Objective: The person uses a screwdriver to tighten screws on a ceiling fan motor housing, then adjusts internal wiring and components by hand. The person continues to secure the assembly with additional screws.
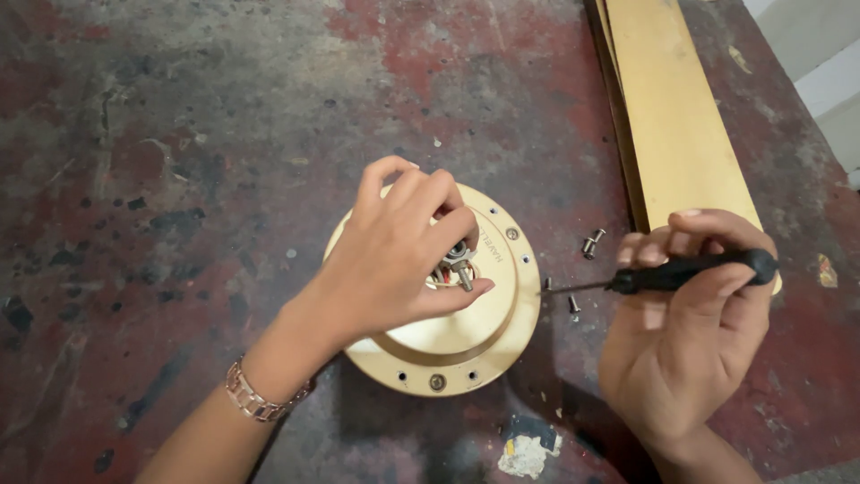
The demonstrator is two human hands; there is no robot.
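On the right: right hand (685, 345) grips screwdriver (667, 273), lying left-right, tip toward housing.
Centre: left hand (394, 255) pinches shaft (463, 269) of round gold housing (466, 345).
Between: loose screws (591, 242).

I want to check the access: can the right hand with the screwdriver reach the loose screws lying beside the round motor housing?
Probably yes. The right hand holds the screwdriver with its tip close to the loose screws. These lie on bare floor beside the motor housing, and nothing covers them.
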